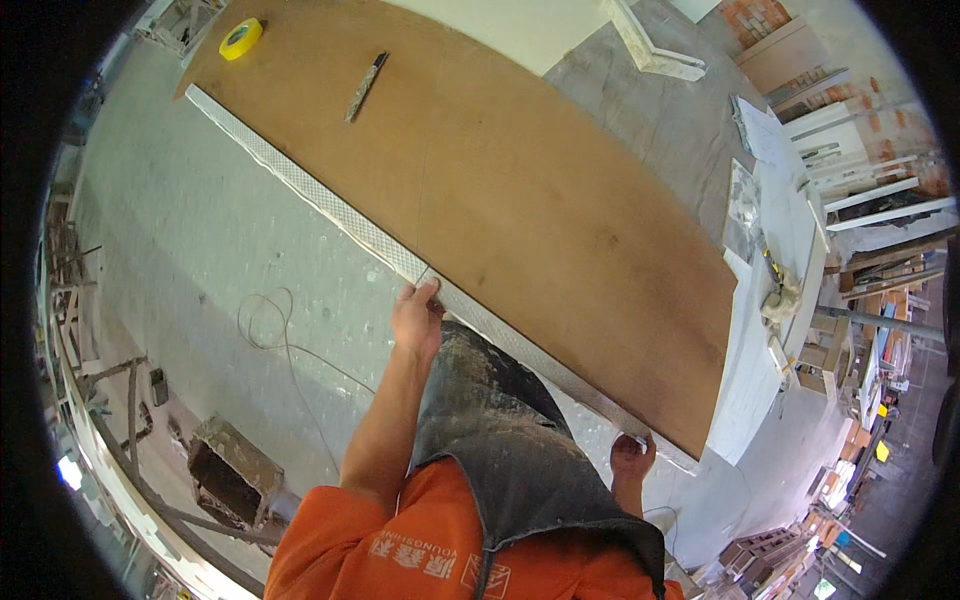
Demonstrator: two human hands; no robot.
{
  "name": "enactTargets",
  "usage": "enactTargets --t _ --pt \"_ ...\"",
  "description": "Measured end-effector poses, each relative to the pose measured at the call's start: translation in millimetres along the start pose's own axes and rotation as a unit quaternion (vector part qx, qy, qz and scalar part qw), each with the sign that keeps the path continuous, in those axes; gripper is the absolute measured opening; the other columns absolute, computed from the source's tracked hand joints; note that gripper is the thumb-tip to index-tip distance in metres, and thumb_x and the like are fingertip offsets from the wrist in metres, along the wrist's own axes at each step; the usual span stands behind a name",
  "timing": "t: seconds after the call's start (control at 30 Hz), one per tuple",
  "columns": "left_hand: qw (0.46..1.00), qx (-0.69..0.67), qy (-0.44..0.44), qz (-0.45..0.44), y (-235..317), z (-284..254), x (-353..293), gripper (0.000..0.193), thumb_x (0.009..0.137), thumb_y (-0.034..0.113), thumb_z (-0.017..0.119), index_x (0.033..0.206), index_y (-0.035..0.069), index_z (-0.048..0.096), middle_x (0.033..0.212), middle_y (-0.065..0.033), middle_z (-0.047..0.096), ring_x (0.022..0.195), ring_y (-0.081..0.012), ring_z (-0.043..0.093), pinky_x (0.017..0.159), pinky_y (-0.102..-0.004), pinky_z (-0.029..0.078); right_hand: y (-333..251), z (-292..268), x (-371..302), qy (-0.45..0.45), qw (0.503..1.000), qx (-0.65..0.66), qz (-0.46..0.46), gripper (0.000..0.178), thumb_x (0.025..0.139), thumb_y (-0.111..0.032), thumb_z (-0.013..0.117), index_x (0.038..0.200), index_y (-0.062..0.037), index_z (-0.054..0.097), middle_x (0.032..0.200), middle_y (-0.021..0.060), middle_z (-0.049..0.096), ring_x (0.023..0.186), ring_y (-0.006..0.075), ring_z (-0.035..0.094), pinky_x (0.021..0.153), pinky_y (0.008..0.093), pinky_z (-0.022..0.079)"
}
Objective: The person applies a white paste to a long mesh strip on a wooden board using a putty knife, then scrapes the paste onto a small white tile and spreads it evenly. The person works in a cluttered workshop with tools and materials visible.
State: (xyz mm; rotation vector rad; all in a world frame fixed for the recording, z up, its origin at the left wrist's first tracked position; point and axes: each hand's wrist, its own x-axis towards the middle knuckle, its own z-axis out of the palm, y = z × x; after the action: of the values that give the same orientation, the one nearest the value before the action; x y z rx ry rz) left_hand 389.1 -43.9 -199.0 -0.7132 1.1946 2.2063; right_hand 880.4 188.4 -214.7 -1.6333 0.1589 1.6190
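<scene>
Narrow grip on white strip (330,203) along edge of brown board (560,240), left hand (416,320) mid-length, right hand (631,457) near end

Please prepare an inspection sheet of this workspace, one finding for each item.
Surface: brown board, with a few dark marks.
Job's things: white strip with a patterned face, lying along the board's near edge.
Clutter: yellow tape roll and slim knife-like tool on the board.
Hands: left hand pinches the strip near its middle; right hand touches it near its right end, grip partly hidden.
Cables: thin pale cord looped on the grey floor; cable or string, unclear.
Surroundings: brick wall and white planks at right.
</scene>
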Motion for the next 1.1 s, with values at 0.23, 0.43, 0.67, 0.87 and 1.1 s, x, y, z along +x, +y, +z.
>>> enactTargets --t 0.23,0.43,0.67,0.87,1.1 --pt "1.0 -0.009 0.005 -0.002 1 2 -3 0.02 0.096 0.005 0.063 0.115 0.005 0.064 0.099 -0.0002 0.069 0.083 -0.0124 0.061 0.073 -0.0292 0.046 -5 -5 3 0.003 1.0 -0.02 -0.006 0.028 0.086 -0.03 0.072 0.094 -0.0034 0.068 0.086 0.0107 0.072 0.074 0.0247 0.069 0.07 0.0382 0.061" --pt "1.0 0.001 0.02 -0.011 1 6 -5 0.016 0.097 0.008 0.063 0.112 0.006 0.065 0.098 -0.0007 0.07 0.085 -0.0131 0.063 0.074 -0.0282 0.048 -6 0 -4 0.005 0.999 -0.043 0.005 0.025 0.087 -0.029 0.069 0.092 -0.0041 0.069 0.086 0.0107 0.073 0.07 0.0246 0.069 0.065 0.0367 0.061" --pt "0.999 0.04 -0.017 -0.02 5 -8 -10 0.025 0.099 0.01 0.058 0.123 0.003 0.062 0.106 -0.0038 0.071 0.091 -0.0164 0.066 0.083 -0.0325 0.054 -8 6 -8 0.015 0.999 -0.047 0.012 0.025 0.086 -0.026 0.069 0.095 -0.0031 0.068 0.088 0.0106 0.073 0.07 0.0251 0.069 0.066 0.0363 0.061" --pt "0.998 0.057 0.015 0.01 14 2 -39 0.042 0.097 0.007 0.056 0.138 0.0 0.057 0.109 -0.0035 0.07 0.095 -0.0161 0.065 0.086 -0.0339 0.053 -5 9 -11 0.033 0.999 -0.043 0.005 0.025 0.084 -0.025 0.07 0.095 -0.0023 0.067 0.086 0.0103 0.071 0.074 0.0251 0.068 0.068 0.0353 0.06" --pt "0.996 0.086 0.027 0.005 11 3 -41 0.049 0.096 0.003 0.055 0.144 -0.004 0.05 0.126 -0.0072 0.065 0.098 -0.0172 0.062 0.087 -0.035 0.053 -11 -5 5 0.01 0.999 -0.037 0.027 0.027 0.084 -0.028 0.072 0.095 -0.0033 0.067 0.088 0.0084 0.07 0.075 0.0239 0.067 0.07 0.0359 0.059"
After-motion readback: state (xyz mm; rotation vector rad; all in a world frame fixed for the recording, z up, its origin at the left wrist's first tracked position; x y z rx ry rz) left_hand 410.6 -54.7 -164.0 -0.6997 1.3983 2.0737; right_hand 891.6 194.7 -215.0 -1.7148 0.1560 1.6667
